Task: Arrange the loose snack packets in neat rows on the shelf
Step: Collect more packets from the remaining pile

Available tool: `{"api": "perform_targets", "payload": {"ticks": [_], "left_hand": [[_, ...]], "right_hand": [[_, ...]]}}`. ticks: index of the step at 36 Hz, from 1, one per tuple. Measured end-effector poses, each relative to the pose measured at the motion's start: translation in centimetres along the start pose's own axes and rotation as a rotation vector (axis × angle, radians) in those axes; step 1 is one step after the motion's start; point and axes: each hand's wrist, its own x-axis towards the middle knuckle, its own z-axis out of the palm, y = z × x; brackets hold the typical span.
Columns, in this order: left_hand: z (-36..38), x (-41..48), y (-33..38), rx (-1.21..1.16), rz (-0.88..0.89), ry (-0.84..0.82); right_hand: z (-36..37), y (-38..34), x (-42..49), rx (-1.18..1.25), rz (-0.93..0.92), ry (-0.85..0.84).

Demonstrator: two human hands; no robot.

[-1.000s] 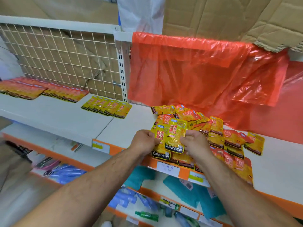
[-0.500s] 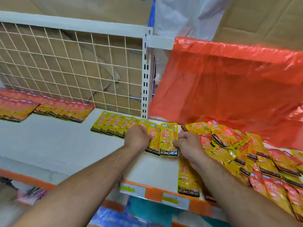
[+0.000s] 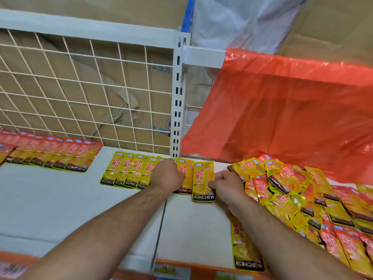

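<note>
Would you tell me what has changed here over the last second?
The left hand and right hand carried glossy yellow snack packets from over the loose packet pile, back and left to the end of the neat yellow row, laying them flat. The pile and the orange packet row stayed put.

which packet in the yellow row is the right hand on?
The rightmost packet, sitting slightly lower than the rest with its whole KONCHEW label showing. The right hand pinches its right edge.
</note>
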Motion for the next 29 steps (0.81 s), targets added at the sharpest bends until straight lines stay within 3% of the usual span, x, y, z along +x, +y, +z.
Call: {"api": "perform_targets", "payload": {"ticks": [16,20,24,29], "left_hand": [[0.1,0.5,-0.6,0.031,0.069,0.026],[-0.1,0.3,-1.3,0.055,0.157,0.001],[-0.1,-0.1,-1.2,0.196,0.224,-0.108],[-0.1,-0.3,-0.9,0.250,0.262,-0.119]], "right_hand": [[0.8,0.1,1.3,0.082,0.103,-0.043],[1.4,-0.8,1.6,0.067,0.096,-0.029],[1.7,-0.8,2.2,0.002,0.112,0.015],[1.7,-0.8,2.5,-0.228,0.086,0.041]]}}
